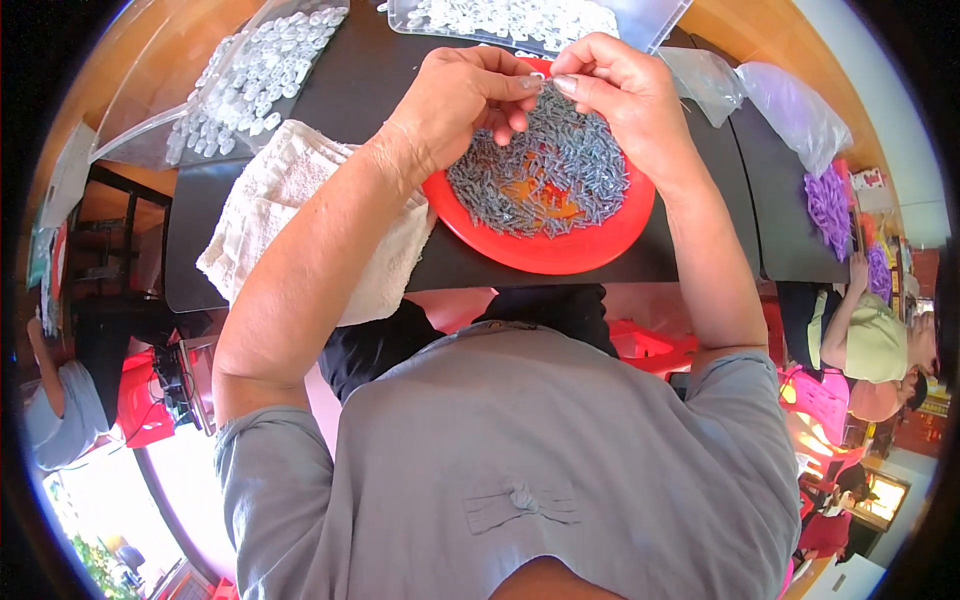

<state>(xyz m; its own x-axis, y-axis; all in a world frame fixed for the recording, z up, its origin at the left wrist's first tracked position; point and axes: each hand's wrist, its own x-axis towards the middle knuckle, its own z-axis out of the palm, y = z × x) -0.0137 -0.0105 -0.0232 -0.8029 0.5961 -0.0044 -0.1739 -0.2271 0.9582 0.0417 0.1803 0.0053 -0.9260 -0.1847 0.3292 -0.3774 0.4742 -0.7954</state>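
Observation:
My left hand (470, 95) and my right hand (625, 105) meet over the far part of a red plate (545, 258). The left thumb and forefinger pinch a small white piece, mostly covered by the fingertips. Right against it, the right thumb and forefinger are also closed in a pinch; what they hold is too small and hidden to name. Beneath both hands, many short grey rod-like pieces (540, 190) are heaped on the plate, with its red base showing through in the middle.
Small white plastic pieces (265, 75) spill from a clear bag at the far left; more lie in a clear tub (650, 25) at the back. A cream towel (270, 190) lies left of the plate. Plastic bags (795, 110) and purple strands (828, 212) are at right. Other people sit on both sides.

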